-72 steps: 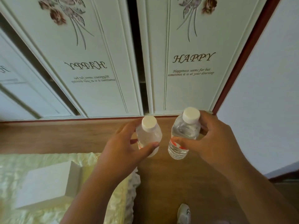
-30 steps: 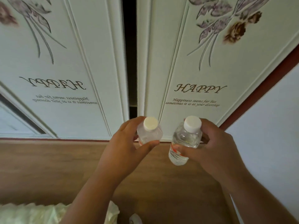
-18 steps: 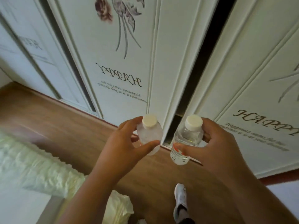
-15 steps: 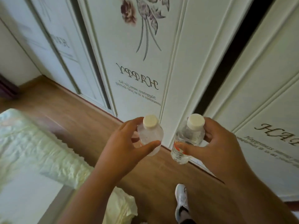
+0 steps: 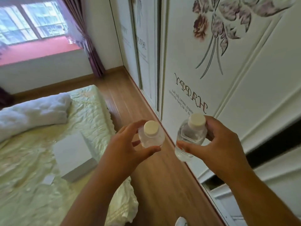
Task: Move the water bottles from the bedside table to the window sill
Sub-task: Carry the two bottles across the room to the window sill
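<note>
Both water bottles are off the bedside counter, which is nowhere in view, and are in transit, so I judge the pick-up done and the carry and set-down left. The left hand (image 5: pixel 128 149) pinches the left bottle (image 5: pixel 151 136) just below its white cap, thumb on the near side and fingers curled behind it, at lower centre of the frame. The right hand (image 5: pixel 218 144) wraps the right bottle (image 5: pixel 189 137) the same way, just beside the first; the two bottles are near each other but not touching. Both are upright, capped and look full of clear water.

The window sill (image 5: pixel 37 49), a reddish ledge under the window (image 5: pixel 27 22), lies at the upper left, well apart from the hands, beyond the bed (image 5: pixel 40 160) and a strip of wooden floor (image 5: pixel 130 103). Nothing is set down on it yet as far as I can see, so the walk along the floor remains.

On the wardrobe door (image 5: pixel 219 79) at right, "HAPPY" reads clearly in mirrored script under a flower motif; the smaller line beside it is only partly legible. No label or brand is readable on either bottle.
</note>
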Action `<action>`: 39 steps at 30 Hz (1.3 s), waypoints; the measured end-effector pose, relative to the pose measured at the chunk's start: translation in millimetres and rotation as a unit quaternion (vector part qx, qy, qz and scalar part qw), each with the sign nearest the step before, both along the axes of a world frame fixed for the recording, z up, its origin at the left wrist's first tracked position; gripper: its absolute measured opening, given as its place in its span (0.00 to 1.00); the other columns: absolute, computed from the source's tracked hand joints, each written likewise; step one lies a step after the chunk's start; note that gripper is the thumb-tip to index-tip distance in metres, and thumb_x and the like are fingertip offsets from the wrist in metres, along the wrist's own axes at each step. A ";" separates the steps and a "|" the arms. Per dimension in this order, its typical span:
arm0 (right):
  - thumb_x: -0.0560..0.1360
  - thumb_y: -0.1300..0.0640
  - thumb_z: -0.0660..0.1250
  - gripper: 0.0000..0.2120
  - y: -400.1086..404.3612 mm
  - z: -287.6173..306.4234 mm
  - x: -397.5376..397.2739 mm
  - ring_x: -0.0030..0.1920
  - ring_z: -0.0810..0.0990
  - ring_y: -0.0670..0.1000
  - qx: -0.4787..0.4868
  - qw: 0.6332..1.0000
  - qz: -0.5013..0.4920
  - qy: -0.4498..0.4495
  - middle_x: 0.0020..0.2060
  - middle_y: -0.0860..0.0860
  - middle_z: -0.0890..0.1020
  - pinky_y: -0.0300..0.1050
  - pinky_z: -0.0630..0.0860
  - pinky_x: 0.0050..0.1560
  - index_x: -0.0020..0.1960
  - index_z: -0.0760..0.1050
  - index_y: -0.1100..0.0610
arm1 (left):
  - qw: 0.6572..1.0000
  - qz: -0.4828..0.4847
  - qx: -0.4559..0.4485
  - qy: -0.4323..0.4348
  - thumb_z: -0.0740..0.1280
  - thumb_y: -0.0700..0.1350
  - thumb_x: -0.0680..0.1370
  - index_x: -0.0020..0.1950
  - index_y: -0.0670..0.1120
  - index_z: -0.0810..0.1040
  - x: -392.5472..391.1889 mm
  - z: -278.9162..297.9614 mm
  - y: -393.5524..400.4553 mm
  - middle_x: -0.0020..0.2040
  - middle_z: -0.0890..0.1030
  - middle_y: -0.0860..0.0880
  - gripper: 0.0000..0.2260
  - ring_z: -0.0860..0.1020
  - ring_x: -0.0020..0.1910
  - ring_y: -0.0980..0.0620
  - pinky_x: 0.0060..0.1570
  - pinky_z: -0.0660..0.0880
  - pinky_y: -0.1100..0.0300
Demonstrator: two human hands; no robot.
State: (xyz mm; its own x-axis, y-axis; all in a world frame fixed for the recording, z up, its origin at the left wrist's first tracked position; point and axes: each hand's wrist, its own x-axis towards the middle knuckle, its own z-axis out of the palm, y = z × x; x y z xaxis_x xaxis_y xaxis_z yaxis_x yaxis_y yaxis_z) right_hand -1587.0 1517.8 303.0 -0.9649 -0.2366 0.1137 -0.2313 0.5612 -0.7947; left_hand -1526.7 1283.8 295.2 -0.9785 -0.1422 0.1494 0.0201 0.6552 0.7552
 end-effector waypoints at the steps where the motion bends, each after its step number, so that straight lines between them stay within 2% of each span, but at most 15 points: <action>1: 0.60 0.37 0.78 0.35 3.8 -1.1 -5.9 0.57 0.81 0.42 -0.001 1.000 0.014 0.001 0.57 0.39 0.82 0.41 0.77 0.59 0.65 0.74 0.42 | 1.000 0.016 0.003 0.003 0.74 0.65 0.63 0.69 0.62 0.72 2.5 0.3 6.6 0.63 0.76 0.64 0.35 0.75 0.55 0.71 0.49 0.70 0.82; 3: 0.61 0.38 0.79 0.35 10.0 -4.5 -16.6 0.57 0.81 0.43 -0.002 0.999 0.042 0.003 0.58 0.40 0.82 0.44 0.78 0.60 0.65 0.74 0.42 | 0.999 0.043 0.004 0.009 0.74 0.65 0.63 0.68 0.63 0.72 8.6 -0.9 18.3 0.62 0.76 0.64 0.35 0.73 0.55 0.75 0.50 0.70 0.82; 8: 0.62 0.37 0.79 0.34 15.0 -12.9 -30.5 0.56 0.81 0.43 -0.003 0.995 0.098 -0.003 0.57 0.39 0.82 0.45 0.78 0.61 0.64 0.73 0.41 | 0.995 0.094 0.012 0.013 0.73 0.68 0.64 0.67 0.68 0.69 22.0 -4.9 30.9 0.58 0.74 0.72 0.33 0.73 0.56 0.78 0.49 0.73 0.78; 12: 0.62 0.37 0.78 0.33 11.6 -14.5 -41.2 0.55 0.81 0.41 -0.011 0.992 0.128 -0.004 0.57 0.38 0.82 0.33 0.75 0.54 0.64 0.73 0.41 | 0.994 0.109 0.016 0.011 0.75 0.66 0.65 0.68 0.66 0.70 22.0 -6.9 32.8 0.59 0.75 0.69 0.33 0.74 0.58 0.76 0.53 0.75 0.75; 14: 0.63 0.37 0.79 0.34 9.6 -16.0 -47.8 0.57 0.82 0.42 -0.014 0.991 0.135 -0.002 0.58 0.39 0.82 0.35 0.76 0.56 0.65 0.73 0.42 | 0.993 0.114 0.010 0.005 0.75 0.66 0.65 0.70 0.65 0.70 16.0 -9.1 32.2 0.63 0.75 0.67 0.34 0.75 0.56 0.74 0.54 0.77 0.73; 19: 0.62 0.36 0.78 0.35 6.8 -19.4 -69.1 0.57 0.81 0.41 0.007 0.992 0.128 -0.002 0.58 0.38 0.82 0.38 0.77 0.59 0.66 0.73 0.41 | 0.995 0.103 0.014 -0.006 0.75 0.66 0.65 0.69 0.68 0.67 -16.8 -20.3 26.4 0.60 0.72 0.71 0.34 0.73 0.53 0.77 0.46 0.72 0.79; 22: 0.62 0.35 0.77 0.33 1.5 -18.4 -84.8 0.55 0.80 0.36 0.023 0.993 0.112 0.005 0.55 0.34 0.81 0.37 0.77 0.58 0.64 0.72 0.38 | 0.996 0.083 0.024 -0.009 0.76 0.65 0.65 0.71 0.64 0.69 -44.9 -25.1 20.3 0.62 0.73 0.68 0.35 0.74 0.54 0.75 0.48 0.73 0.78; 26: 0.61 0.38 0.80 0.34 -12.8 -10.2 -109.2 0.54 0.81 0.37 0.033 0.995 0.091 0.009 0.54 0.36 0.82 0.34 0.77 0.55 0.64 0.73 0.40 | 0.998 0.049 0.026 -0.008 0.75 0.67 0.65 0.70 0.65 0.70 -83.8 -26.2 -1.2 0.67 0.76 0.61 0.35 0.77 0.60 0.64 0.56 0.79 0.65; 33: 0.61 0.38 0.79 0.32 -68.4 3.3 -153.2 0.52 0.76 0.27 0.034 0.996 0.076 0.022 0.50 0.28 0.77 0.20 0.71 0.48 0.62 0.70 0.37 | 0.999 0.031 0.020 0.008 0.75 0.67 0.65 0.73 0.61 0.70 -137.3 -17.5 -61.9 0.67 0.77 0.59 0.38 0.77 0.60 0.63 0.55 0.79 0.67; 39: 0.61 0.36 0.78 0.33 -107.7 5.5 -175.3 0.52 0.78 0.31 0.056 0.995 0.085 0.021 0.51 0.30 0.78 0.23 0.74 0.49 0.63 0.71 0.37 | 0.999 0.033 0.023 0.014 0.73 0.68 0.65 0.74 0.59 0.70 -168.4 -17.6 -102.4 0.67 0.77 0.58 0.39 0.78 0.58 0.60 0.53 0.77 0.70</action>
